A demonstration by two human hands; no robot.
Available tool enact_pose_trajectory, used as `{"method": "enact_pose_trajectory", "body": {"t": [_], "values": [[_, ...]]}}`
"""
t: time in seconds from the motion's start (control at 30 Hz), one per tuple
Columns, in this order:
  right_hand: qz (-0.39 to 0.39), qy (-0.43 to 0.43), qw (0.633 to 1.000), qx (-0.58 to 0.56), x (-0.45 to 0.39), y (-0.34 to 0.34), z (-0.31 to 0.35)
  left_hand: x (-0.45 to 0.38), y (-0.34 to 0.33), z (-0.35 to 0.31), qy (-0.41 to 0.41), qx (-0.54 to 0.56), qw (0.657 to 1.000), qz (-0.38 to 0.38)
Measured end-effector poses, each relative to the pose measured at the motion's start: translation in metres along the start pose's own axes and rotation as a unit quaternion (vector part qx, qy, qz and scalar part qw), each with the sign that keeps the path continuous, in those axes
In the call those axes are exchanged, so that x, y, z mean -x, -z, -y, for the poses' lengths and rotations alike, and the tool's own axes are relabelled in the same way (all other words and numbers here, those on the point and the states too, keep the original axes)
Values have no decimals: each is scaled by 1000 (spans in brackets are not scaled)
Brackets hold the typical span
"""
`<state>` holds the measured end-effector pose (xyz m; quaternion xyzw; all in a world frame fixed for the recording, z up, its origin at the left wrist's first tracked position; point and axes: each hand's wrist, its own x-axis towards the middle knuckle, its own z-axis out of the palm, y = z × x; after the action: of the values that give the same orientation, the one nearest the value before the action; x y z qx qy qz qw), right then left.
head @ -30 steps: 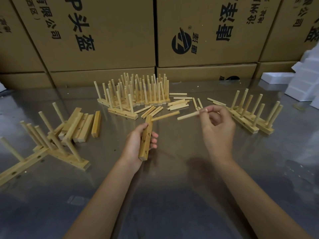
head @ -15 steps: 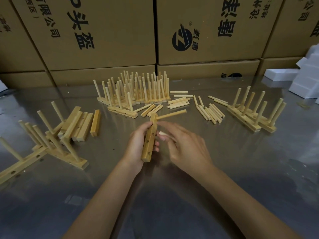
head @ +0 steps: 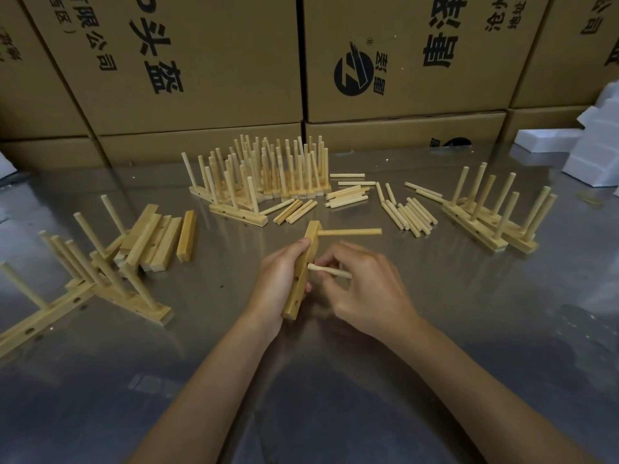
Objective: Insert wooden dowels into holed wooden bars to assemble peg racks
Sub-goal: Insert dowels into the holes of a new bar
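- Near the middle of the metal table [head: 469, 329], the left hand [head: 278, 289] grips one holed bar [head: 303, 272] on edge, fingers curled round it.
- One dowel [head: 351, 232] sits in the bar's far hole, pointing right; two lower holes show bare.
- Right hand [head: 365, 289] pinches a second dowel [head: 330, 271], its tip just beside the bar's middle.
- Loose dowels [head: 407, 214] lie beyond the hands in several small heaps; too many overlap to count.
- Finished racks stand in three groups: a dense cluster [head: 268, 175] at the back, two racks [head: 492, 212] at right, a few [head: 100, 272] tumbled at left.
- Spare bars [head: 160, 239] lie stacked at left, about six.
- Cardboard boxes [head: 201, 61] wall the far edge; white foam blocks [head: 589, 152] sit at far right.
- Bare tabletop spreads round both forearms toward the near edge.
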<state>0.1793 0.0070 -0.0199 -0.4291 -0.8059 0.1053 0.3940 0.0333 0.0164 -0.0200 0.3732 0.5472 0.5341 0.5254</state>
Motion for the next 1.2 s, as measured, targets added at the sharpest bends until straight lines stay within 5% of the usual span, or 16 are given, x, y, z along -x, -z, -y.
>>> {"method": "enact_pose_trajectory", "body": {"t": [0.47, 0.67, 0.93, 1.2], "values": [[-30, 4, 999, 29, -3, -1, 3, 3, -7, 3, -23, -109, 994, 19], [-27, -8, 1000, 6, -8, -12, 11, 1, -14, 3, -27, -104, 994, -27], [-46, -42, 996, -67, -5, -6, 15, -4, 3, -7, 46, -24, 998, 18], [31, -40, 997, -51, -3, 5, 2, -7, 7, -6, 71, -15, 996, 49]]}}
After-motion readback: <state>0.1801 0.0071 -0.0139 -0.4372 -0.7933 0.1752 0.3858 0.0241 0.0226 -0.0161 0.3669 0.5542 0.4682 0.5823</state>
